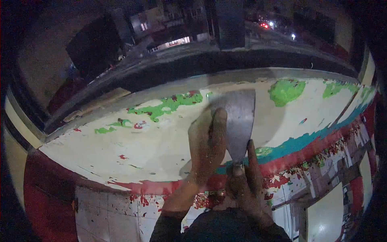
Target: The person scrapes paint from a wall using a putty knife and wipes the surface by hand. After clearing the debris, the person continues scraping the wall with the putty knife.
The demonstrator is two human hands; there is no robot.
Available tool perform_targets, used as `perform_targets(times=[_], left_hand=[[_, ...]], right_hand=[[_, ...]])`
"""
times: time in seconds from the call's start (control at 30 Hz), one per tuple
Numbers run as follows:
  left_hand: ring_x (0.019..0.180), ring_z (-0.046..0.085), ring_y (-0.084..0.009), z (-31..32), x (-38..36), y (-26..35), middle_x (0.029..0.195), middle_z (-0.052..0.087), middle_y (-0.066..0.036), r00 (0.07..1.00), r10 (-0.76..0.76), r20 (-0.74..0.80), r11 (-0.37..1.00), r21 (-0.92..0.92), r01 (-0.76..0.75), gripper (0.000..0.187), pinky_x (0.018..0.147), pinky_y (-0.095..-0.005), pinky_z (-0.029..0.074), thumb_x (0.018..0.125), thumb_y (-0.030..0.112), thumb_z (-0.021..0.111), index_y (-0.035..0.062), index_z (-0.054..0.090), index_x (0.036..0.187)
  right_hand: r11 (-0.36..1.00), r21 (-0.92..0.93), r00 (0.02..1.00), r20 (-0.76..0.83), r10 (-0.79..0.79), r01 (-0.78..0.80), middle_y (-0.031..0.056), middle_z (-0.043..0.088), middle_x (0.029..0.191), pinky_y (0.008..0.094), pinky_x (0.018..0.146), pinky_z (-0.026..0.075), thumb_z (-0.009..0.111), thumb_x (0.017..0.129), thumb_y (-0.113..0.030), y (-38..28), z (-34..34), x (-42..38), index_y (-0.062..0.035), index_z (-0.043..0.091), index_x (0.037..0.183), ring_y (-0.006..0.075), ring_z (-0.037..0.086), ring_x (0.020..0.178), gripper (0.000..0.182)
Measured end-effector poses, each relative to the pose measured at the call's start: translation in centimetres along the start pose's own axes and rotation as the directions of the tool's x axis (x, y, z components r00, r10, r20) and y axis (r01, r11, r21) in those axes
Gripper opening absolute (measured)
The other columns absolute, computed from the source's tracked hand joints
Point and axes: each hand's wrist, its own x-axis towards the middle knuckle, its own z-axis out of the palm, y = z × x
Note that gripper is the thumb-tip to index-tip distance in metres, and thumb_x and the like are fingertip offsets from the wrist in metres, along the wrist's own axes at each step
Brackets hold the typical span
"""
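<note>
My right hand (244,183) is wrapped around the handle of a wide paint scraper (241,117), its thumb near the base of the blade and a finger along the edge. The metal blade points away from me over the window sill (161,153). My left hand (207,141) is closed on the left side of the blade, fingers curled and thumb lying on the metal. Most of the handle is hidden in my right hand. The sill's pale surface carries green paint patches (287,92) and small red spots around the blade.
A teal and red paint strip (290,149) runs along the sill's near edge. Paint flakes (278,181) litter the tiled floor below. Behind the sill is a dark window frame (229,24), with night lights outside. A thin flat piece (98,103) lies at the far left.
</note>
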Motion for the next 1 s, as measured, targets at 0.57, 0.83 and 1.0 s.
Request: perform_targets(times=[0.57, 0.83, 1.0], left_hand=[[0.045, 0.039, -0.0189, 0.2, 0.0, 0.4, 0.050, 0.039, -0.009, 0.995, -0.093, 0.043, 0.994, -0.044, 0.095, 0.031, 0.044, -0.0333, 0.031, 0.084, 0.026, 0.047, 0.0011, 0.045, 0.065], [0.046, 0.040, -0.0180, 0.2, 0.6, 0.7, 0.052, 0.042, -0.009, 0.999, -0.050, 0.014, 0.998, -0.048, 0.051, 0.026, 0.045, -0.0324, 0.032, 0.084, 0.017, 0.046, -0.0003, 0.045, 0.065], [0.046, 0.040, -0.0183, 0.5, 0.1, -0.1, 0.052, 0.042, -0.010, 0.994, 0.113, -0.010, 0.992, 0.062, -0.112, 0.025, 0.044, -0.0328, 0.032, 0.083, 0.015, 0.047, -0.0003, 0.045, 0.064]], right_hand=[[0.997, -0.020, 0.997, 0.024, -0.070, 0.070, 0.0046, 0.047, 0.070, 0.0227, 0.047, 0.035, 0.035, 0.089, -0.017, 0.2, -0.8, -0.2, 0.0037, 0.007, 0.132, 0.0081, 0.043, 0.055, 0.056], [1.000, -0.007, 1.000, 0.013, -0.010, 0.010, 0.0030, 0.045, 0.068, 0.0217, 0.045, 0.034, 0.038, 0.088, -0.021, -0.7, -0.6, 0.1, -0.0002, 0.003, 0.133, 0.0074, 0.040, 0.052, 0.061], [1.000, 0.017, 1.000, 0.009, 0.017, -0.018, 0.0051, 0.048, 0.071, 0.0230, 0.047, 0.036, 0.036, 0.088, -0.015, -0.6, -0.8, -0.2, 0.0009, 0.008, 0.133, 0.0083, 0.041, 0.055, 0.055]])
